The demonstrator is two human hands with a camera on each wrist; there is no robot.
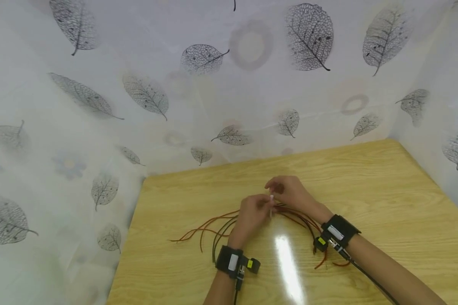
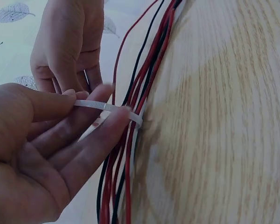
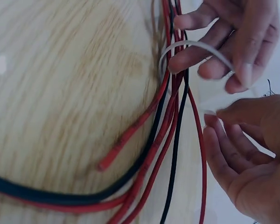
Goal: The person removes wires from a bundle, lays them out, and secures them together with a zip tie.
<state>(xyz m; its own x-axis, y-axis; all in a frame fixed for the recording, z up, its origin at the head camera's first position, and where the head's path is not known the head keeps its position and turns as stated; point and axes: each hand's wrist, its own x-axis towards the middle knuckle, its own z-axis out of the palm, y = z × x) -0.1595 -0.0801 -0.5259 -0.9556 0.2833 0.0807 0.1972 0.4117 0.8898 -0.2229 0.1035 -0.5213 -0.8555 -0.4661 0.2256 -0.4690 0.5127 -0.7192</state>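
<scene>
A white cable tie [image 2: 95, 105] loops around a bundle of red and black wires [image 2: 147, 79]. My left hand [image 1: 253, 214] pinches one end of the tie between thumb and forefinger, while its other fingers reach along the strap to the bundle. Just beyond it, my right hand [image 1: 291, 192] has its thumb and forefinger together on a small white tip, seen in the right wrist view beside the wires. In that view the strap [image 3: 196, 44] arches over the wires toward my left hand [image 3: 242, 51], and my right hand [image 3: 247, 163] sits below it.
The wires' loose ends fan out left [image 1: 187, 235] and right [image 1: 320, 264] over the wood-grain table [image 1: 168, 279]. A leaf-print sheet [image 1: 198, 101] hangs along the table's back and sides. Both wrists wear black straps [image 1: 229, 260] with cables trailing toward the front.
</scene>
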